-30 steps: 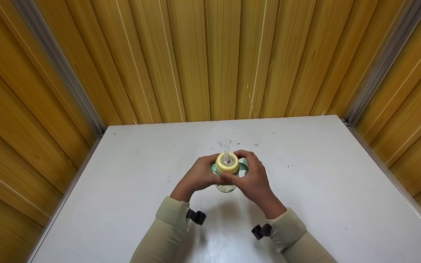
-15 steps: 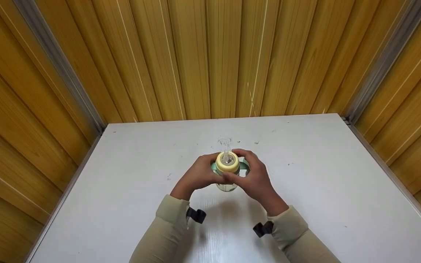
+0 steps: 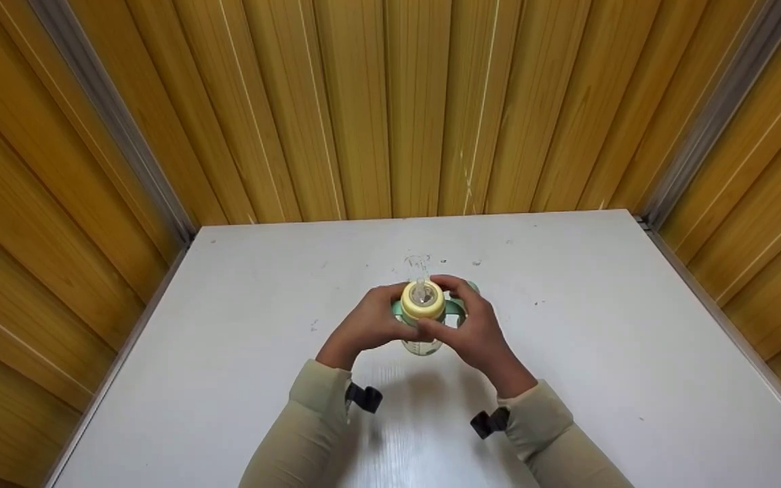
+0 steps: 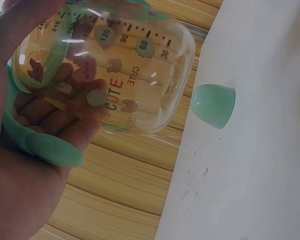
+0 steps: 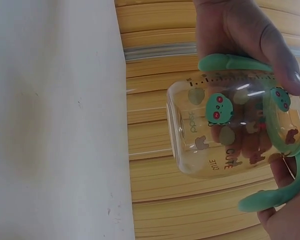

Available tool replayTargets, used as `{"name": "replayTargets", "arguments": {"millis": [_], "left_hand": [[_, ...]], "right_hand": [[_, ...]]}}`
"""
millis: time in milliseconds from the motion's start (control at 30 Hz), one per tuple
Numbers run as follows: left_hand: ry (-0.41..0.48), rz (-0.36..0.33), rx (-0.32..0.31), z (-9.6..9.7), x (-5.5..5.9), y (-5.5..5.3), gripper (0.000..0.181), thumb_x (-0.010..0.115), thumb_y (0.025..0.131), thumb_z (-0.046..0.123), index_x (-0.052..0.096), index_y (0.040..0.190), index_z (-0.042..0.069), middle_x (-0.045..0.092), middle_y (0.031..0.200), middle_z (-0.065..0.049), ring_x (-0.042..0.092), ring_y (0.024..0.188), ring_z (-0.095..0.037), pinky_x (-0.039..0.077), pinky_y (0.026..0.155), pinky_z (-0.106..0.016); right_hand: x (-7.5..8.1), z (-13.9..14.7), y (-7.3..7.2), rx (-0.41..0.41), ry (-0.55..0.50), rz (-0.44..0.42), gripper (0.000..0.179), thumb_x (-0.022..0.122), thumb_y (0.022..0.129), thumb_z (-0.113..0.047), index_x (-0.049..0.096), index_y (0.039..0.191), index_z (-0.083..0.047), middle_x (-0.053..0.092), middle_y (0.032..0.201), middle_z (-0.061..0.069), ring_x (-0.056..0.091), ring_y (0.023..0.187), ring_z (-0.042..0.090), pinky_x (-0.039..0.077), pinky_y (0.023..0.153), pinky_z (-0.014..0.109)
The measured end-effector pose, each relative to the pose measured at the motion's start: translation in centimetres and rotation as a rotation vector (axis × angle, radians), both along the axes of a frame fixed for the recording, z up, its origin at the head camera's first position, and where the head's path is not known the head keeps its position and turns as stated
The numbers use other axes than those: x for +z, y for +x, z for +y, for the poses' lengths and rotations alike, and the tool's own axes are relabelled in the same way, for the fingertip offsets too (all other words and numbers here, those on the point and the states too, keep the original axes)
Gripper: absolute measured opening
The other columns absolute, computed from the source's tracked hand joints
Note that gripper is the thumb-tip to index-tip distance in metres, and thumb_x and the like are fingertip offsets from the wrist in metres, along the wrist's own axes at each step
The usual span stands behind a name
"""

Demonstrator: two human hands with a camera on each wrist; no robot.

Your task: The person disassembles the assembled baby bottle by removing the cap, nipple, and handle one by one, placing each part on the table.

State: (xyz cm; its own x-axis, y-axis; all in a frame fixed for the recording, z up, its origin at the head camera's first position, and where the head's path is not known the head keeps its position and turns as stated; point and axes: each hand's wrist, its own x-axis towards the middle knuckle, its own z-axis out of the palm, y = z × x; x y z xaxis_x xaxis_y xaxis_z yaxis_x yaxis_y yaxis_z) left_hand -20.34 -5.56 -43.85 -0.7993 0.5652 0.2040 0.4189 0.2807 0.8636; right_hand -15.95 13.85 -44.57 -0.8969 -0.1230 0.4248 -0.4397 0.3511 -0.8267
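Observation:
A clear baby bottle with measuring marks and cartoon prints is held in the air above the table by both hands. Its yellow collar and clear teat point upward, and green handles stick out at the sides. My left hand grips it from the left, my right hand from the right, with the thumbs close together at the front below the collar. Some fingers show through the clear wall. A green dome-shaped cap rests on the table, mostly hidden behind the right hand in the head view.
The white table carries small dark scuffs near its far side. Yellow wood-look panel walls enclose it at the back and both sides, with grey metal posts at the corners.
Both hands keep their grip on the bottle with almost no movement. The teat appears shorter above the collar, and a bit of the green cap has come into sight behind the right hand.

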Motion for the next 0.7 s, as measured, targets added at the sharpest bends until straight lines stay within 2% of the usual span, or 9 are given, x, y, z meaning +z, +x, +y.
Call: {"name": "replayTargets", "arguments": {"millis": [367, 700], "left_hand": [[-0.032, 0.014, 0.000, 0.12, 0.18, 0.21, 0.065, 0.088, 0.066, 0.039, 0.061, 0.124, 0.029, 0.066, 0.114, 0.012, 0.061, 0.105, -0.011, 0.051, 0.092, -0.036], [-0.020, 0.002, -0.001, 0.26, 0.21, 0.45, 0.066, 0.089, 0.065, 0.037, 0.061, 0.125, 0.027, 0.066, 0.115, 0.011, 0.061, 0.106, -0.012, 0.051, 0.092, -0.037]], "right_hand": [[0.09, 0.33, 0.19, 0.048, -0.018, -0.008, 0.061, 0.080, 0.078, -0.030, 0.054, 0.133, -0.027, 0.058, 0.129, -0.009, 0.052, 0.119, 0.014, 0.043, 0.099, 0.044], [0.02, 0.56, 0.23, 0.079, -0.037, -0.034, 0.062, 0.080, 0.079, -0.027, 0.053, 0.135, -0.025, 0.058, 0.129, -0.007, 0.053, 0.118, 0.018, 0.044, 0.098, 0.044]]}}
